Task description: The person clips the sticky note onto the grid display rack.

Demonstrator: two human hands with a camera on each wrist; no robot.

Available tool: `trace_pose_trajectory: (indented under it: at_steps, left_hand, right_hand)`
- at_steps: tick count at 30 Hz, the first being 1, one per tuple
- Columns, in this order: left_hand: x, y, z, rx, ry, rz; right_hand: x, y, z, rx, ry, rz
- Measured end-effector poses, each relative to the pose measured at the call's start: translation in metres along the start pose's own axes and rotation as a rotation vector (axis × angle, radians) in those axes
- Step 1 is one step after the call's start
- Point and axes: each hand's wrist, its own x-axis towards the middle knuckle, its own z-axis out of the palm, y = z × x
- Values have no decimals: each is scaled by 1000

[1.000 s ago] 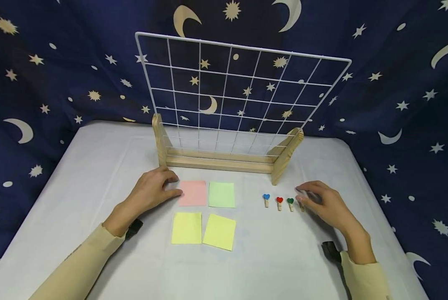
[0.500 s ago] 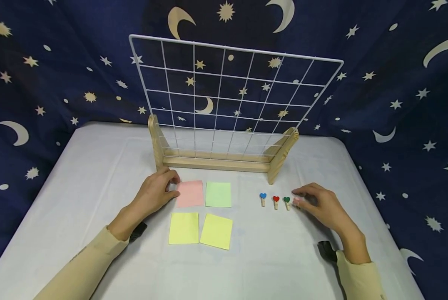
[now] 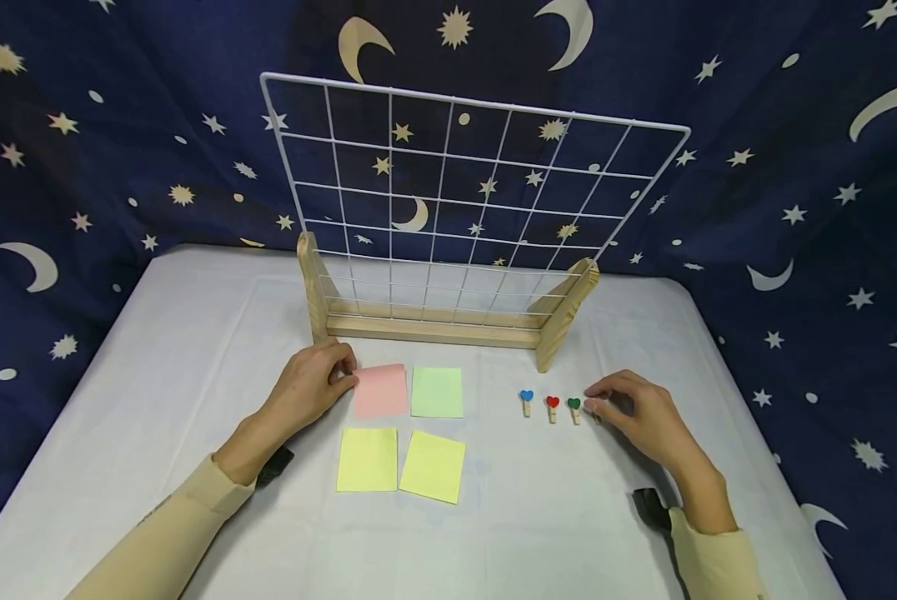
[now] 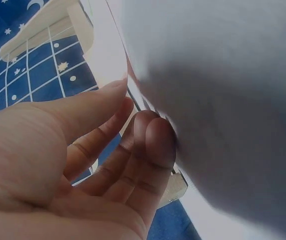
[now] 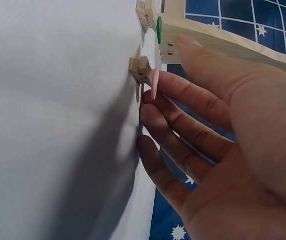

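"Pink catches us first: we have the pink note (image 3: 381, 392) on the white cloth (image 3: 538, 525), just left of the green note (image 3: 437, 392). Where is our left hand (image 3: 315, 377)?"

"At the pink note's left edge, near the far corner. Our thumb reaches the paper there, and the other fingers curve in beside it."

"Are we pinching the sheet?"

"We cannot tell. Seen from the wrist, our thumb and forefinger tips come close together, but the paper's edge is too pale to follow between them."

"And our right hand (image 3: 639, 414)?"

"At the right end of a row of little wooden clips. We grip nothing with it: the thumb stands apart from the curved forefinger, and the pink heart clip (image 5: 155, 84) sits right by that fingertip. Whether they touch, we cannot be sure."

"What lies to its left?"

"We count three: the green heart clip (image 3: 574, 410) nearest, then the red heart clip (image 3: 553, 407), then the blue heart clip (image 3: 527, 402)."

"And closer to us?"

"Two yellow squares: the left yellow note (image 3: 367, 460) below the pink one, and the right yellow note (image 3: 433, 467) set askew below the green."

"Beyond our hands?"

"We see a white wire grid in a wooden stand (image 3: 433, 331), before a dark blue curtain (image 3: 103, 158) patterned with moons and stars."
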Motion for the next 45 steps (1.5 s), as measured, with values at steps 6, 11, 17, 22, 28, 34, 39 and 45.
trace_pose_trajectory:
  at_steps: [6, 11, 17, 22, 28, 34, 39, 45]
  left_hand:
    - [1, 1, 0, -12, 14, 16]
    - [2, 1, -2, -54, 8, -11]
    - [3, 2, -9, -159, 57, -67]
    - [4, 2, -13, -176, 84, -77]
    - [5, 2, -13, -176, 91, -76]
    - [4, 2, -11, -195, 97, -87]
    - [3, 3, -9, -223, 123, -98]
    - [2, 3, -8, -246, 139, -99]
  right_hand:
    - [-1, -2, 1, 25, 41, -28]
    - [2, -4, 4, 74, 51, -31]
    - [8, -5, 5, 109, 47, -51]
    - [12, -4, 0, 89, 28, -53]
    - [13, -2, -2, 66, 23, -24]
    - [7, 1, 0, 35, 43, 17]
    - [1, 2, 1, 21, 50, 68]
    - [-1, 2, 1, 12, 34, 104]
